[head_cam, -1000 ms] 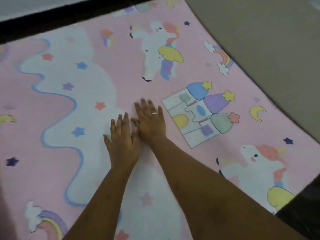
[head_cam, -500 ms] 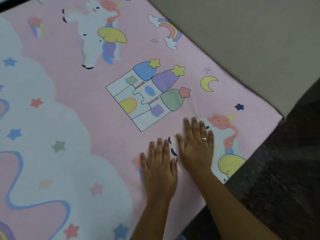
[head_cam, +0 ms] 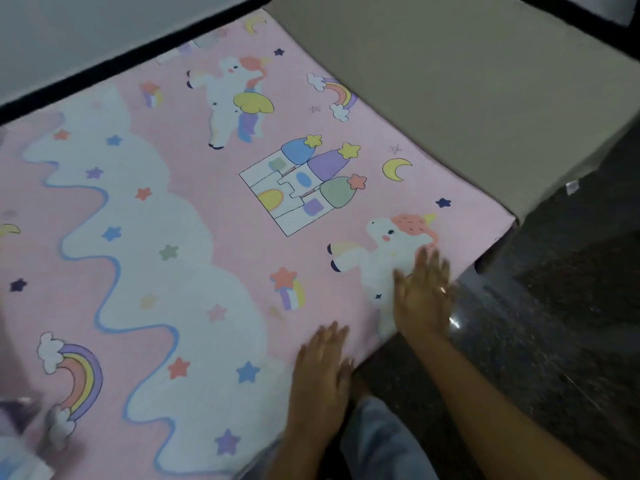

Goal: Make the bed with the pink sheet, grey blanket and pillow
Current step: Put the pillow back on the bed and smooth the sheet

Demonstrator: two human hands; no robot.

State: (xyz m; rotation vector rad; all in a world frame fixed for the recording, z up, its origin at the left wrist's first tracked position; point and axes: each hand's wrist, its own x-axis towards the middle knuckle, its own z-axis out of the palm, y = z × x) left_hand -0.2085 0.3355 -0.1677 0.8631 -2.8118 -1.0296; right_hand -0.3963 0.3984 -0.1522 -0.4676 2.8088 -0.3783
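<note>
The pink sheet, printed with unicorns, rainbows, stars and a castle, lies flat over the bed. My left hand rests palm-down with straight fingers on the sheet near its near edge. My right hand, a ring on one finger, lies flat on the printed unicorn close to the sheet's near right corner. A folded grey-beige blanket covers the bed's far right end, touching the sheet's edge. No pillow is in view.
Dark speckled floor runs along the bed's right side. A dark bed frame edge and a pale wall lie beyond the sheet. My knee in blue jeans is against the bed's near edge. Blurred purple-white cloth sits at the lower left.
Both hands slid flat across the sheet from its middle to the near right edge; now they are spread apart, the right hand nearer the corner.
</note>
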